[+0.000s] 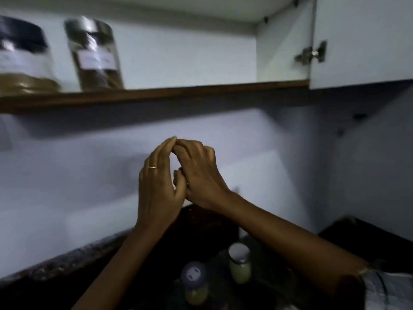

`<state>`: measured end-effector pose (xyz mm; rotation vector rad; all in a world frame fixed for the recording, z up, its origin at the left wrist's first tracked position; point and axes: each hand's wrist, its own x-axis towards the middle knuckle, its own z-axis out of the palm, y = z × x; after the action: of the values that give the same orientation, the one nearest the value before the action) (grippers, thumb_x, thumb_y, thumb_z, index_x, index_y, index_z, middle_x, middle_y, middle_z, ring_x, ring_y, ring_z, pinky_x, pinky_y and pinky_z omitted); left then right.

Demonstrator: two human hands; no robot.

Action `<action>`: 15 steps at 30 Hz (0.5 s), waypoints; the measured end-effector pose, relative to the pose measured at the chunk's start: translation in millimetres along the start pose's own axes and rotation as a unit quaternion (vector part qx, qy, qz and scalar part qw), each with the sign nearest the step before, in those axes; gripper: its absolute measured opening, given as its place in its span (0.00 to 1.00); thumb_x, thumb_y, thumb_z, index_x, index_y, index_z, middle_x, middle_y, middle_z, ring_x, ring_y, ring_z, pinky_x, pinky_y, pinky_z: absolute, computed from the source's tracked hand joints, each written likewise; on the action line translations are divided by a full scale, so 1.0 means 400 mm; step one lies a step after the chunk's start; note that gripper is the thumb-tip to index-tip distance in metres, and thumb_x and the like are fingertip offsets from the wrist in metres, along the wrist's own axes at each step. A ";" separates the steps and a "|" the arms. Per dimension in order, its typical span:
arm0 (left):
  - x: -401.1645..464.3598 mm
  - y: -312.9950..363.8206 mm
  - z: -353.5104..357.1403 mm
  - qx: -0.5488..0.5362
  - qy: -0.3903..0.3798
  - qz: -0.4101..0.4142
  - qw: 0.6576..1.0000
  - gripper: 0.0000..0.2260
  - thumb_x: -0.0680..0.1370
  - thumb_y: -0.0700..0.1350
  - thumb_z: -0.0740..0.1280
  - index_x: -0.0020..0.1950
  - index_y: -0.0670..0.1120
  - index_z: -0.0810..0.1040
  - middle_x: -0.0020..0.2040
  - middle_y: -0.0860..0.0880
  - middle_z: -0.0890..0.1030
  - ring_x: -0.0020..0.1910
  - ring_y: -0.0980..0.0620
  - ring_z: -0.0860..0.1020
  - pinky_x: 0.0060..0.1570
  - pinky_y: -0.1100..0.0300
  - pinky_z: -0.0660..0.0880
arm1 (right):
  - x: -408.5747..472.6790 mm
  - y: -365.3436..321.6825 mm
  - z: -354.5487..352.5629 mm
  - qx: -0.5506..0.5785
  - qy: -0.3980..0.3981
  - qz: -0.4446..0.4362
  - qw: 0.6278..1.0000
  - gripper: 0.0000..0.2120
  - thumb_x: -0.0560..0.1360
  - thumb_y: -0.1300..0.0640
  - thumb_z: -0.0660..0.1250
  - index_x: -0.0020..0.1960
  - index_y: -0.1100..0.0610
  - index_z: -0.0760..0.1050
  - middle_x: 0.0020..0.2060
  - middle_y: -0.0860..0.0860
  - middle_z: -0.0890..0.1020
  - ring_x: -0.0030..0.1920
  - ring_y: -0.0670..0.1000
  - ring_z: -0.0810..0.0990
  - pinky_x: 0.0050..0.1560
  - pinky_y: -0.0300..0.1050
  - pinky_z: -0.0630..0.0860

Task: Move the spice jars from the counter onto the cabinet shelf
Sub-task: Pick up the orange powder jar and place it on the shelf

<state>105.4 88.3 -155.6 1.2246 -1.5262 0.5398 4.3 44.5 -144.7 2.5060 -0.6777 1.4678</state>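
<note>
Two spice jars are already stood on the cabinet shelf [156, 95] at far left: a dark-lidded jar [24, 54] part-filled with brown powder, and just beside it a steel-lidded jar [93, 54] bearing a pale label. Both are blurred. The rest of the shelf to their right is bare, presumably kept free for further jars.

Lower centre, the left hand [156, 186] and right hand [199, 175] are raised together below the shelf, fingertips touching, nothing held in either.

Beneath the forearms, two small jars with yellowish contents remain on the dark counter [67, 271]: a grey-capped jar [194, 283] and a white-lidded jar [239, 262]. At right, the open cabinet door [362, 41] is carried on a metal hinge [311, 54]. The room is dim.
</note>
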 end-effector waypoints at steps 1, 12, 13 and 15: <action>-0.022 0.018 0.032 -0.008 -0.018 -0.002 1.000 0.27 0.74 0.36 0.67 0.72 0.44 0.64 0.70 0.46 0.71 0.67 0.47 0.70 0.67 0.54 0.67 | -0.034 0.027 -0.015 -0.014 -0.009 0.011 1.000 0.27 0.68 0.64 0.64 0.67 0.59 0.68 0.65 0.54 0.72 0.64 0.54 0.69 0.60 0.50 0.61; -0.254 0.204 0.430 -0.134 -0.271 -0.037 0.953 0.28 0.76 0.45 0.62 0.75 0.45 0.59 0.73 0.45 0.66 0.70 0.48 0.66 0.66 0.63 0.60 | -0.451 0.397 -0.142 -0.091 -0.123 0.214 0.965 0.28 0.69 0.60 0.64 0.69 0.52 0.64 0.65 0.52 0.70 0.63 0.53 0.68 0.55 0.48 0.60; -0.281 0.208 0.467 -0.141 -0.296 -0.044 0.944 0.28 0.76 0.45 0.64 0.75 0.45 0.59 0.73 0.45 0.66 0.70 0.47 0.66 0.66 0.61 0.60 | -0.493 0.426 -0.143 -0.100 -0.137 0.235 0.957 0.29 0.69 0.60 0.64 0.69 0.51 0.64 0.65 0.51 0.69 0.64 0.52 0.67 0.55 0.46 0.59; -0.342 0.213 0.554 -0.148 -0.348 -0.065 0.923 0.30 0.76 0.45 0.66 0.76 0.45 0.58 0.73 0.45 0.65 0.71 0.47 0.65 0.67 0.59 0.61 | -0.579 0.495 -0.144 -0.109 -0.158 0.289 0.938 0.29 0.68 0.60 0.63 0.69 0.49 0.63 0.66 0.50 0.68 0.65 0.52 0.66 0.57 0.46 0.58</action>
<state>-79.9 -6.8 -333.5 1.3302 -1.9994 -0.2556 -227.9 -40.4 -331.8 2.4969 -1.6467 1.0308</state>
